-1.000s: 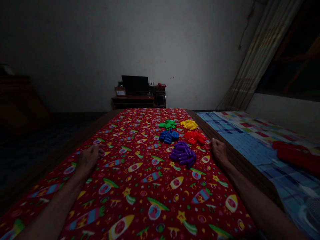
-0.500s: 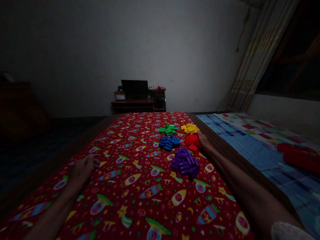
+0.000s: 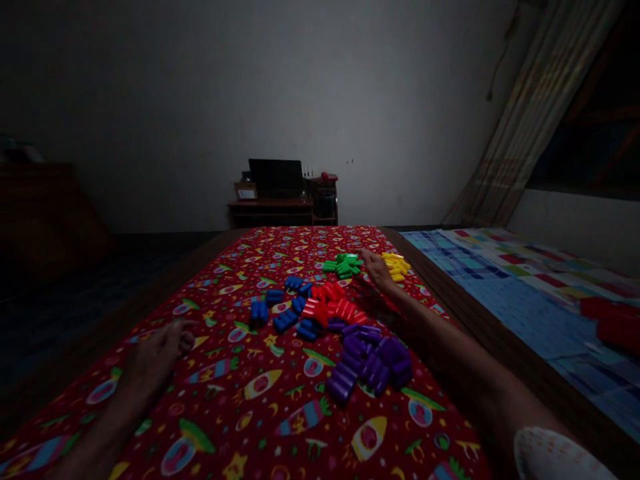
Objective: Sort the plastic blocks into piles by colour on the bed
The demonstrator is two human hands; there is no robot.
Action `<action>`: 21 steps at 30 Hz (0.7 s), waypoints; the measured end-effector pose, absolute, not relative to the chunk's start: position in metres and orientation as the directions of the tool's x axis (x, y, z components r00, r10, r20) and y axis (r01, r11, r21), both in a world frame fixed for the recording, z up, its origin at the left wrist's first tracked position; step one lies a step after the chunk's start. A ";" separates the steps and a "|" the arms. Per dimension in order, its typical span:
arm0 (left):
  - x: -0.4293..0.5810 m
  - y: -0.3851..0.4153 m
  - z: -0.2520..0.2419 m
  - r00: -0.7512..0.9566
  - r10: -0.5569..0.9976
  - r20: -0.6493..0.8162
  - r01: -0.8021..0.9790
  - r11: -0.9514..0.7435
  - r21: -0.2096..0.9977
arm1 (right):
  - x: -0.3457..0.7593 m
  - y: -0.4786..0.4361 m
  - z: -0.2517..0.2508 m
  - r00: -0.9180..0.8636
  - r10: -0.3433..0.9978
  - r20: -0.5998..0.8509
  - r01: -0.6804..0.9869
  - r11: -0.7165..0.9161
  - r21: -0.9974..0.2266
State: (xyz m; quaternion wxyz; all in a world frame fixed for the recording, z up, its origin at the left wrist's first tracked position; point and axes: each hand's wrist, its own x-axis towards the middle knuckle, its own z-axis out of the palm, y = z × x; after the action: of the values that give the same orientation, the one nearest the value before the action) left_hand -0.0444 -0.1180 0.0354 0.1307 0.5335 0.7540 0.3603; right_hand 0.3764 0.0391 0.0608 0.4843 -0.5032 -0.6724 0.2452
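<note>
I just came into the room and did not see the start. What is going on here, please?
A person has two bare hands over a red patterned cloth. The right hand is between the green pieces and the yellow pieces; I cannot tell if it touches them. The left hand is at the left, apart from every pile. Nearer the camera, red pieces lie between spread-out blue pieces and purple pieces.
</note>
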 end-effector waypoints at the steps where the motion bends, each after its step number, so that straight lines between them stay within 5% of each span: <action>1: -0.038 -0.119 0.038 -0.400 0.885 0.238 0.742 0.160 0.651 | 0.395 0.047 0.066 0.086 0.911 0.404 0.489 0.315 -0.813; 4: 0.002 -0.126 0.047 -0.268 0.812 0.518 0.878 -0.016 0.479 | 0.448 0.072 0.070 0.171 0.900 0.401 0.510 0.267 -0.817; 6: 0.047 -0.135 0.050 0.052 0.770 0.635 0.891 -0.323 0.319 | 0.472 0.088 0.064 0.200 0.898 0.392 0.514 0.245 -0.822; 10: 0.157 -0.153 0.044 0.715 0.482 0.506 0.615 -0.778 -0.128 | 0.490 0.120 0.042 0.244 0.911 0.331 0.536 0.158 -0.829; 12: 0.205 -0.153 0.037 0.846 0.268 0.462 0.429 -0.856 -0.289 | 0.487 0.133 0.035 0.214 0.932 0.294 0.544 0.136 -0.828; 15: 0.254 -0.141 0.029 0.910 0.186 0.371 0.309 -0.900 -0.307 | 0.476 0.145 0.034 0.137 0.944 0.301 0.557 0.178 -0.812; 21: 0.272 -0.122 0.028 0.868 0.363 0.339 0.428 -0.892 -0.143 | 0.456 0.152 0.039 0.182 0.938 0.294 0.654 0.108 -0.748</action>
State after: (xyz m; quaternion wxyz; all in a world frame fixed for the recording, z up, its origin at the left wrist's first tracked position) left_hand 0.2719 -0.1217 0.0281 -0.1072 0.9605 0.2059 0.1534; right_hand 0.4558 0.1518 0.0388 0.4168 -0.6459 -0.6165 0.1703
